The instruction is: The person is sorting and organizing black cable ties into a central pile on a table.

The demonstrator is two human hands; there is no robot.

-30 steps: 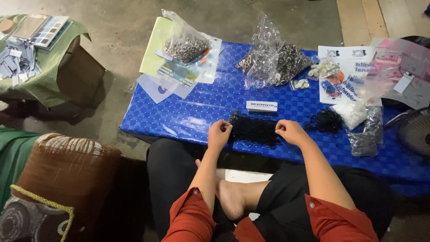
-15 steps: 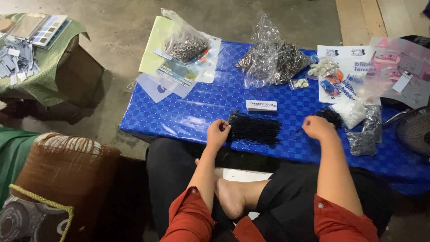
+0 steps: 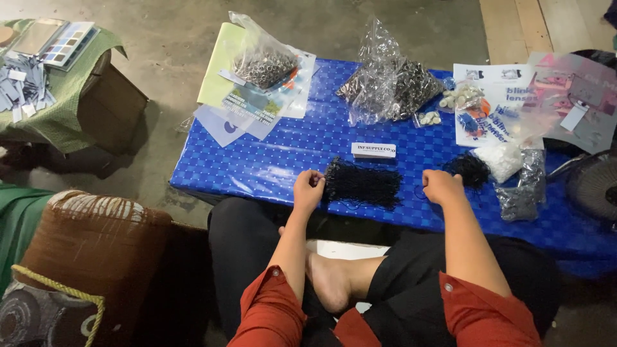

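Seated cross-legged at a low table (image 3: pixel 270 167) covered in blue checked cloth, red sleeves pushed back, one bare foot (image 3: pixel 331 286) tucked below the table edge.

Left hand (image 3: pixel 308 190) curled shut, fingers pinching the left end of a bundle of black cords (image 3: pixel 363 184) lying flat on the cloth near the front edge. Right hand (image 3: pixel 442 186) closed in a loose fist just right of the bundle, apart from it, resting on the cloth; something thin seems pinched in it, too small to tell. Just beyond that hand, a smaller black tangle (image 3: pixel 469 169), nearly touching the knuckles.

Directly behind the bundle, a small white label box (image 3: pixel 373 150). Farther back, a clear bag of dark metal pieces (image 3: pixel 392 87) standing crumpled, and to its left another clear bag of metal rings (image 3: pixel 263 63) lying on a stack of green and white printed sheets (image 3: pixel 247 106) overhanging the table's left corner. Right of centre, small packets of pale beads (image 3: pixel 456 97), a white printed sheet (image 3: pixel 495 106), a white fluffy wad (image 3: pixel 501 159) and a grey-filled plastic bag (image 3: pixel 520 193) close by the right forearm. At far right, more clear packaging (image 3: pixel 565 96) and part of a fan grille (image 3: pixel 594 186).

Off the table: at top left, a green-draped stand (image 3: pixel 61 119) bearing paper tags and a colour palette; at lower left, a brown cushion (image 3: pixel 96 250).
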